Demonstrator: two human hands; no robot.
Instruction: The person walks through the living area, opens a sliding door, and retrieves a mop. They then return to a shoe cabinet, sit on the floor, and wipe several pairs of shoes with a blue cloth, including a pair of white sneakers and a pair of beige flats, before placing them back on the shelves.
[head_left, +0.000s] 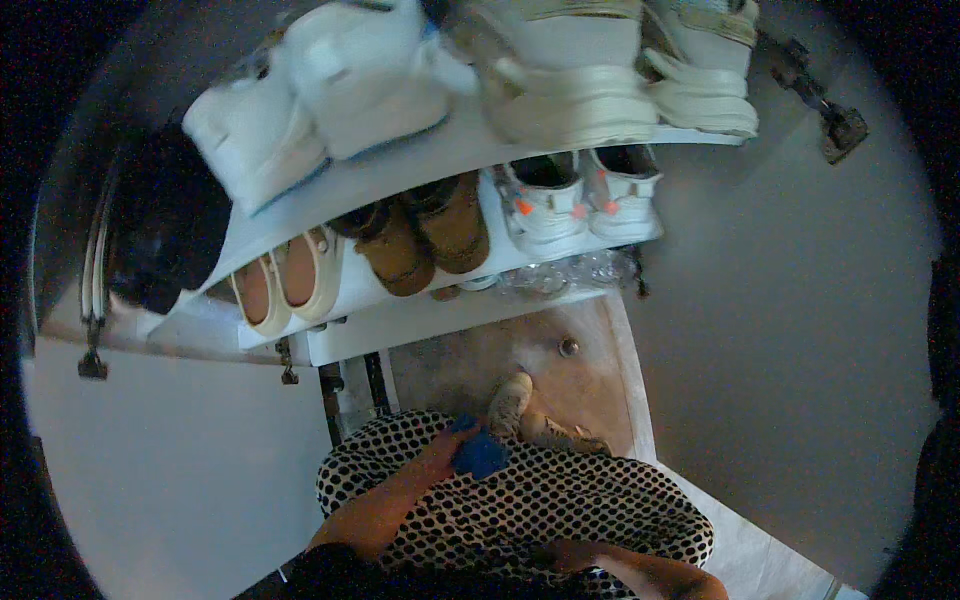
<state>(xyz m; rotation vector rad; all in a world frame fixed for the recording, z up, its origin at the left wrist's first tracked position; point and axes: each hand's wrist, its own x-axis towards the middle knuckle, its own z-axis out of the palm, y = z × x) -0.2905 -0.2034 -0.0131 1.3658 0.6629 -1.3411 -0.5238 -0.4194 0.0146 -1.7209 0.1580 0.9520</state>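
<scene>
My left hand (447, 448) grips a bunched blue cloth (481, 454) above my lap. My lap is covered by patterned trousers (510, 495) with dark dots on a pale ground. Against the lap, near my body, lies my right hand (568, 556); its fingers are dark and partly hidden, and no object shows in it. Just beyond the blue cloth, low down, are two tan shoes (511, 403); whether they are worn cannot be seen.
Ahead rises a white shoe rack (420, 161). White shoes (367, 82) and cream shoes (585, 97) top it; cream flats (304, 274), brown boots (454, 225) and white sneakers (551, 202) stand below. Clear plastic (562, 275) lies lower. Door panels flank it. A round metal fitting (568, 346) is on the floor.
</scene>
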